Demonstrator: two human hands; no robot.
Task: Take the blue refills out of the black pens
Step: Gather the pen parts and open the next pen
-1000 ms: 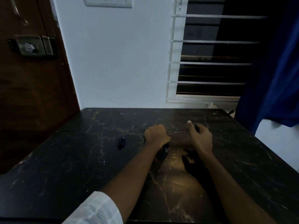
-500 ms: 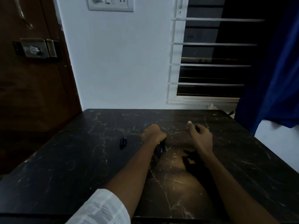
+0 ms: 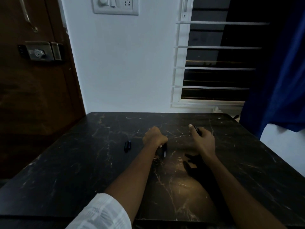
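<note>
Both hands are resting on the dark marble table (image 3: 66,162). The left hand (image 3: 154,137) is curling into a fist around a black pen (image 3: 164,150), whose end is sticking out toward the person. The right hand (image 3: 203,140) is pinching another black pen part (image 3: 197,130) between thumb and fingers. A small black pen piece (image 3: 127,146) is lying left of the hands, well apart from them.

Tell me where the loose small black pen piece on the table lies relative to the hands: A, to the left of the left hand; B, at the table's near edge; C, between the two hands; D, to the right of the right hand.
A: the small black pen piece lies alone on the dark table, left of the left hand, away from the right hand.
</note>
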